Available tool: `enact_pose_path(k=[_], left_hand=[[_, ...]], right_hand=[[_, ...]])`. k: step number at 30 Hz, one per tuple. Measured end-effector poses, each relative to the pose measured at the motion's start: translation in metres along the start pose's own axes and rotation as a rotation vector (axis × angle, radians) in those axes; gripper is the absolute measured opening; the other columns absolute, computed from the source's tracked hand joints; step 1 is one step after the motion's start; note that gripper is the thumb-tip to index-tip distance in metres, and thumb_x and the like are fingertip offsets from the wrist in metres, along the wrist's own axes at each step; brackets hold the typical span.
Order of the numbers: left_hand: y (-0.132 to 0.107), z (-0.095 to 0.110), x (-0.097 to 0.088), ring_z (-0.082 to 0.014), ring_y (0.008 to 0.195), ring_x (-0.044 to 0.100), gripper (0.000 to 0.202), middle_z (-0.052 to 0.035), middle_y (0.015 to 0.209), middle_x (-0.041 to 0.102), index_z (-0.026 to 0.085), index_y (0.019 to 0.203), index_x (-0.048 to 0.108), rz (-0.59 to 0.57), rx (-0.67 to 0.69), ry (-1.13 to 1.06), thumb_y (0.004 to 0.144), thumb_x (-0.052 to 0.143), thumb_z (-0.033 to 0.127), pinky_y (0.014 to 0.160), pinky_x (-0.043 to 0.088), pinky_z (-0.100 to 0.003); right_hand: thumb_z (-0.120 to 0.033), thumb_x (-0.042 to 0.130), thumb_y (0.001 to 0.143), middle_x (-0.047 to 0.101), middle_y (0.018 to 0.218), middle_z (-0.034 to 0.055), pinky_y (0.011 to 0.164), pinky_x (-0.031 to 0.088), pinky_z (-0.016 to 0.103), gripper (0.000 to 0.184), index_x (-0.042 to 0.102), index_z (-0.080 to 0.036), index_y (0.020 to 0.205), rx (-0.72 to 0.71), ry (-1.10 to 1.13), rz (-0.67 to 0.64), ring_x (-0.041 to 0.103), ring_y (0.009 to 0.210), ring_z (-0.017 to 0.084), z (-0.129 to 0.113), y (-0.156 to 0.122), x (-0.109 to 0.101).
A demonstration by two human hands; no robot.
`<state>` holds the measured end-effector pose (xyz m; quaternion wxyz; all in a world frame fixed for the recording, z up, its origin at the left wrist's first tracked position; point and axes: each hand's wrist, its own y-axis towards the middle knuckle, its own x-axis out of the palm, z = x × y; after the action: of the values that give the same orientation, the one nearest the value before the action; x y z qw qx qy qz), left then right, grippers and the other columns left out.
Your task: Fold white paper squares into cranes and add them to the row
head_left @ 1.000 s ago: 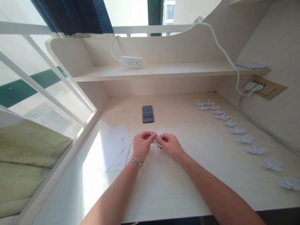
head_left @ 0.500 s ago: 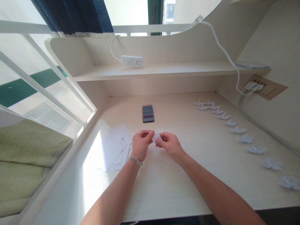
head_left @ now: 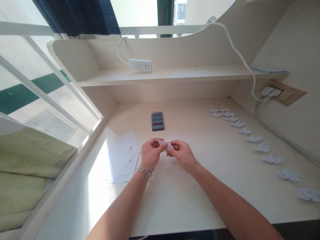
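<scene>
Between my two hands is a small piece of folded white paper (head_left: 170, 145), held just above the desk. My left hand (head_left: 151, 152), with a ring and a chain bracelet (head_left: 144, 171), pinches its left side between thumb and fingers. On the right side, my right hand (head_left: 182, 153) grips the paper with thumb and forefinger. Fingers cover much of the paper, so its full folded shape is hidden. Left of my left hand lies a stack of white paper sheets (head_left: 120, 156).
A phone (head_left: 157, 121) lies beyond my hands. Several folded paper cranes (head_left: 262, 147) form a curved row along the right of the desk (head_left: 200, 200). A power strip (head_left: 140, 65) rests on the shelf (head_left: 175, 74); a white cable (head_left: 240, 55) runs to the wall socket (head_left: 283, 93).
My left thumb has shifted right along the paper, and a pointed white flap now shows above it. My right hand stays nearly in place, still gripping the paper.
</scene>
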<state>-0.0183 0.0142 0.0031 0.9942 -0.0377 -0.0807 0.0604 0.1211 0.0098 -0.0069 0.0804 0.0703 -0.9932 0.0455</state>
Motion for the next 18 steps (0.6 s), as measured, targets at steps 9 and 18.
enact_pose_path(k=[9,18], left_hand=[[0.0015,0.0003,-0.0018,-0.0146,0.063,0.064,0.045,-0.0022,0.067,0.068,0.013,0.092,0.061,0.020,-0.074,-0.101,0.057,0.084,0.029,0.066,0.053,-0.031],[-0.0041,0.0006,0.0042,-0.0124,0.057,0.060,0.042,0.0007,0.059,0.064,0.013,0.095,0.061,-0.036,-0.023,0.014,0.062,0.081,0.030,0.060,0.050,-0.027]], right_hand=[[-0.057,0.075,0.065,0.071,0.068,0.0057,0.060,0.050,0.029,0.044,0.064,-0.015,0.073,0.102,-0.019,-0.076,0.064,0.058,0.015,-0.0015,0.0002,-0.0067],[-0.050,0.068,0.075,0.061,0.066,-0.0011,0.058,0.048,0.026,0.032,0.062,-0.018,0.071,-0.041,-0.022,0.026,0.057,0.063,0.012,0.0039,0.0030,-0.0054]])
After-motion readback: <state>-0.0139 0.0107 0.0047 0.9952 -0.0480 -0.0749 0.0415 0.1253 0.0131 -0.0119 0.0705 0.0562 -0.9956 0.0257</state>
